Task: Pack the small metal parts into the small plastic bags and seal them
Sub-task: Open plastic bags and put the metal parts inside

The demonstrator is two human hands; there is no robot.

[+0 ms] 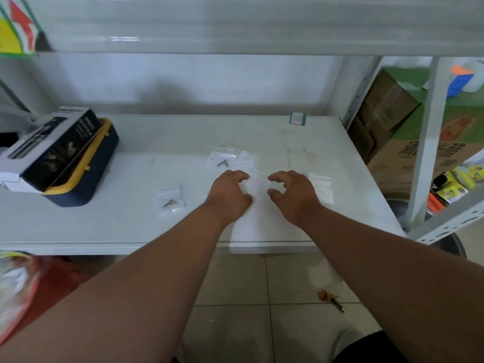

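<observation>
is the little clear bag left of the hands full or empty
Full: the small clear plastic bag lying flat on the white shelf shows a small grey metal part inside it.

Both hands, left (230, 195) and right (293, 196), hold a clear bag (258, 186) between curled fingers above the shelf (131, 224).

Black box (56, 150) atop blue/yellow case (89, 174) w/ cardboard boxes (387, 106) far right.

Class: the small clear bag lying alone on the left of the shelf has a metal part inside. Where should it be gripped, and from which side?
Pinch the bag by its empty far edge, from above: it lies flat, with the metal part at its near end.
</observation>
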